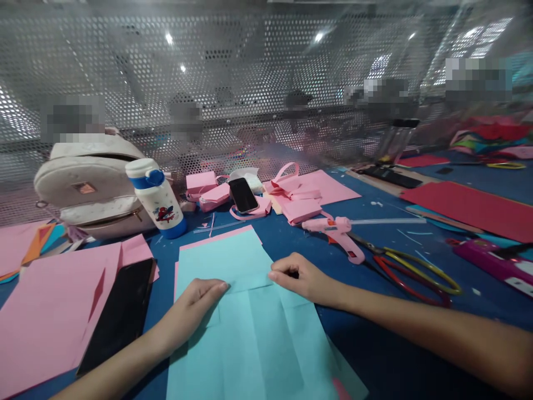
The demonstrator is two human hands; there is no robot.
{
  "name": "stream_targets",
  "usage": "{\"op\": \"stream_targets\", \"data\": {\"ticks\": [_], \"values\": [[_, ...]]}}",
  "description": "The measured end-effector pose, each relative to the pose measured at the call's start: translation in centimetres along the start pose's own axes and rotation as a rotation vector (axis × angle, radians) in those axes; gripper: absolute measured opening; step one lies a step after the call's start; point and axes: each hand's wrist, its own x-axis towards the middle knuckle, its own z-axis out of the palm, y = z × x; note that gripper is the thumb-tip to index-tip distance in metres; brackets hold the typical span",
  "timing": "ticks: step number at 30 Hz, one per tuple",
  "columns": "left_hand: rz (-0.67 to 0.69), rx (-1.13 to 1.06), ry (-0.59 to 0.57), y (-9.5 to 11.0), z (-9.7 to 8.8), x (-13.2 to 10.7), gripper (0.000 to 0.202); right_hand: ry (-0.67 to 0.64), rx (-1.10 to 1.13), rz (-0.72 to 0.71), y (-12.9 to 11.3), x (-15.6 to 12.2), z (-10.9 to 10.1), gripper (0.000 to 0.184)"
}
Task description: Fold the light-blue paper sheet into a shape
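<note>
Left hand (199, 300) pinches turquoise paper (244, 339), a red-figured bottle (156, 197) standing beyond

A bottle (160, 203) stands behind paper (245, 330), beside a backpack (94, 186).

Slender bare forearms (387, 312), narrow wrists (338, 294), bare-fingered grip (300, 278)

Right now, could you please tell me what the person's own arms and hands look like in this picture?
The left hand and the right hand are bare, without gloves. Both forearms look slim and smooth, with no sleeve, watch or bracelet in view. No ring shows on the visible fingers.
</note>
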Motion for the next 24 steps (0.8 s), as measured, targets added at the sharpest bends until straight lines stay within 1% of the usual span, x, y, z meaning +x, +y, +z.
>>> {"op": "stream_targets", "data": {"ticks": [5,6,8,12,14,20,24], "values": [[0.053,0.044,0.165,0.06,-0.11,-0.04,0.056,0.095,-0.076,0.019,0.09,0.35,-0.56,0.054],[0.063,0.044,0.184,0.07,-0.14,-0.07,0.057,0.107,-0.089,0.017,0.10,0.35,-0.66,0.052],[0.065,0.033,0.178,0.07,-0.20,-0.12,0.057,0.114,-0.109,0.009,0.14,0.29,-0.70,0.050],[0.021,0.004,0.056,0.03,-0.34,-0.07,0.054,0.095,-0.150,-0.018,0.36,0.10,-0.44,0.050],[0.010,-0.005,0.028,-0.04,-0.44,0.04,0.055,0.098,-0.152,-0.022,0.57,0.09,-0.37,0.050],[-0.005,-0.059,0.070,-0.21,-0.56,0.22,0.057,0.195,-0.138,0.019,0.98,0.32,-0.41,0.057],[-0.011,-0.107,0.172,-0.22,-0.48,0.14,0.058,0.255,-0.110,0.012,0.46,0.47,-0.32,0.047]]}}
